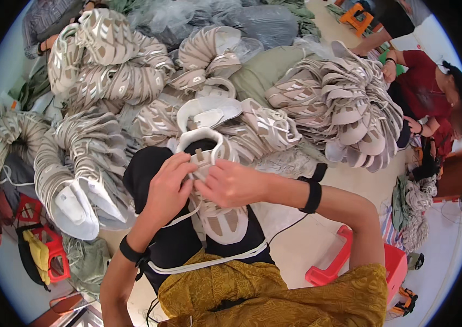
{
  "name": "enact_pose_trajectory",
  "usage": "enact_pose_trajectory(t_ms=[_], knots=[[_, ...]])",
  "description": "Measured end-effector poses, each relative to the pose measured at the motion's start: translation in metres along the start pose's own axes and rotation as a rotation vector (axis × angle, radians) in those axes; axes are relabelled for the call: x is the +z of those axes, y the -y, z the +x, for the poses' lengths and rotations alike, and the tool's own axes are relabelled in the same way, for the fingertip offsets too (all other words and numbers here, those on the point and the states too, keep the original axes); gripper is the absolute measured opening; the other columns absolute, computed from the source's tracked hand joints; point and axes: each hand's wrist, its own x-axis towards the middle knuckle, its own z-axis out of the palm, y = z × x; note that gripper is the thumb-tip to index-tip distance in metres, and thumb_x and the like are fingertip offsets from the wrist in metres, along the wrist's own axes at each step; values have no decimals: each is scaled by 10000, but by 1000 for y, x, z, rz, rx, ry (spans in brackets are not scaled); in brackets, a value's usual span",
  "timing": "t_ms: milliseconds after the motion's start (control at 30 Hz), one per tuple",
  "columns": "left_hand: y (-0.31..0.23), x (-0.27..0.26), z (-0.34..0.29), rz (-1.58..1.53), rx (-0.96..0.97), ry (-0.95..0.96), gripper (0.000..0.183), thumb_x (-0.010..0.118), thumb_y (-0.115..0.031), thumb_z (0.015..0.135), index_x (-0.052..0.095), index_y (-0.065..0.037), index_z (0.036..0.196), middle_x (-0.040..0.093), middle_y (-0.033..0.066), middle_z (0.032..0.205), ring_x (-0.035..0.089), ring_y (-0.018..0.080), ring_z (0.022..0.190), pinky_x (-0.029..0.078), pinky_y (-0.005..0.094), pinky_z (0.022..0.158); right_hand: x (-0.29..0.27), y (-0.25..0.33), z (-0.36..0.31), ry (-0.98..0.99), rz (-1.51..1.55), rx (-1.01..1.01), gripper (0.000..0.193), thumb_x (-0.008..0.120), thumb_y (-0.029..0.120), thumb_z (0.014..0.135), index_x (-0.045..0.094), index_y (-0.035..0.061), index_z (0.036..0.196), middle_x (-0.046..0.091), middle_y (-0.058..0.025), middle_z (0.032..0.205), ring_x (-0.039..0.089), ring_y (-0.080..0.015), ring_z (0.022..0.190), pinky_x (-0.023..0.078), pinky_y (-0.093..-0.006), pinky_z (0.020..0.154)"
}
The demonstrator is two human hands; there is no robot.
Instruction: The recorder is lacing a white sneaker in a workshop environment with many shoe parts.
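A beige and white shoe upper [225,228] lies across my lap, its toe toward me and its collar away. My left hand [169,186] is closed at the left eyelet edge, and my right hand [232,183] pinches the opposite side near the tongue [204,158]. The fingertips nearly meet over the lacing area; whatever small part is between them is hidden. From beneath the hands a white shoelace [181,219] trails to the left. More white laces [212,264] stretch across my lap in a loose bundle.
Stacked shoe uppers pile up ahead [119,82], at left [73,158] and at right [351,103]. Grey plastic bags [266,24] lie behind them. A person in a dark red shirt [424,79] sits at right, hands by the pile. Red plastic stools [394,267] stand nearby.
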Motion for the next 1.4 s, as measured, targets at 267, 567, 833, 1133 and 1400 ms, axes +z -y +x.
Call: enact_pose_trajectory(t_ms=[267,567,833,1133,1400], knots=[[-2,2,5,18,13,17,265,636,17,681,586,-34,936,561,128,1086,539,310,1071,466,371,856,-11,2,-6,-9,328,322,234,581,95,692,617,73,922,534,-28,609,555,-190,559,424,-309,505],[4,2,0,34,6,-3,244,625,9,696,574,-44,928,556,127,1084,535,312,1082,469,380,861,-37,17,-39,317,712,633,362,586,52,675,637,132,1024,604,-44,682,584,-219,613,489,-318,575],[0,2,-4,-4,-41,14,250,605,16,719,593,-44,961,558,143,1142,517,311,1123,440,373,908,-10,6,-25,-49,233,270,197,584,113,686,597,72,878,503,-3,705,530,-150,732,401,-289,630],[2,9,3,19,-30,48,247,590,12,711,589,-20,956,546,173,1165,507,342,1128,414,396,951,3,3,-23,-252,476,239,74,544,168,703,558,104,739,524,-36,710,527,-202,752,395,-346,710],[7,4,-6,13,-100,128,275,535,85,711,537,5,974,505,194,1221,474,353,1159,369,373,957,4,17,-38,53,1294,797,442,595,3,594,598,18,1035,570,-83,650,603,-229,598,454,-351,537]])
